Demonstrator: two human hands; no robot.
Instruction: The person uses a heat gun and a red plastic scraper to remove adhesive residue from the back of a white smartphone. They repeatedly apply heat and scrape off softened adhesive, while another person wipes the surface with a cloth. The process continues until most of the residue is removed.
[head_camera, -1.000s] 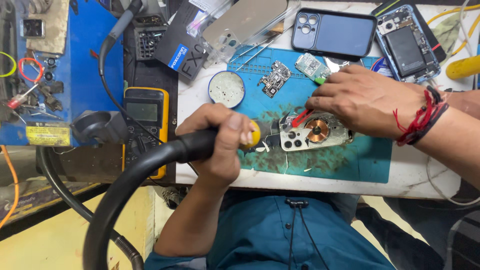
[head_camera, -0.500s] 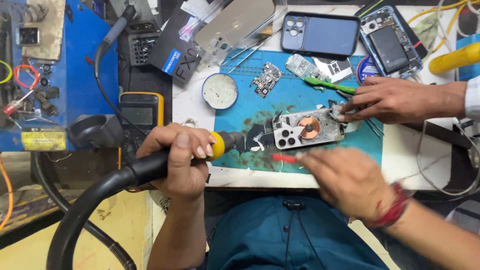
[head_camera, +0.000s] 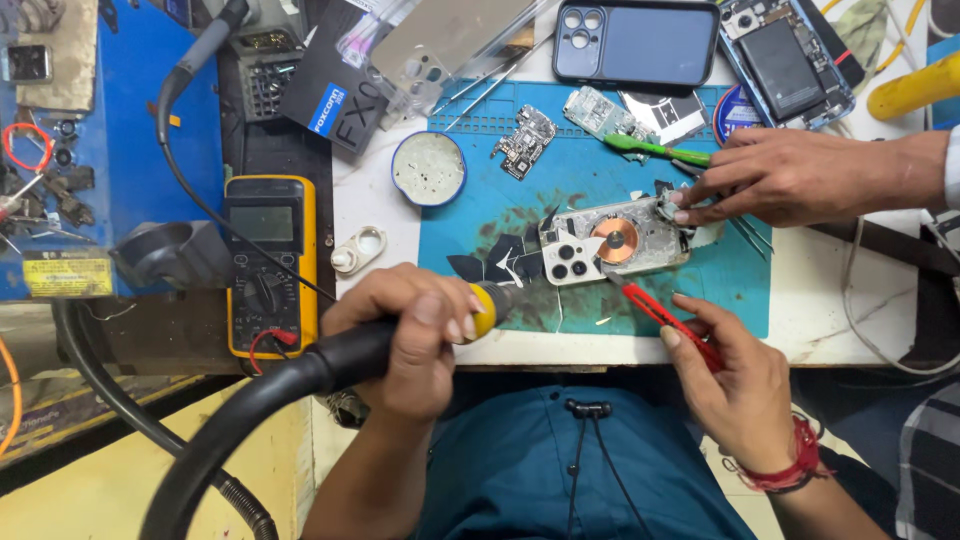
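Observation:
My left hand (head_camera: 415, 330) grips the black handle of a hot-air tool (head_camera: 487, 308) with a yellow collar, its nozzle aimed at the blue mat (head_camera: 600, 170). A thick black hose (head_camera: 250, 410) trails off to the lower left. My right hand (head_camera: 735, 375) pinches a red-handled blade (head_camera: 660, 315), whose tip touches the lower edge of an opened phone back (head_camera: 615, 240) with a copper coil. Dark glass shards lie left of that phone. Another person's hand (head_camera: 790, 175) reaches in from the right and touches the phone's right end.
A yellow multimeter (head_camera: 268, 265) lies left of the mat. A round tin (head_camera: 428, 168), a small circuit board (head_camera: 527, 140) and a green tool (head_camera: 655, 150) lie on the mat's far part. A cased phone (head_camera: 640, 45) and an opened phone (head_camera: 785, 60) rest at the back.
My right hand left the phone, drew back toward me, and now has the red blade's tip at the phone's edge. Another person's hand came in from the right and holds the phone.

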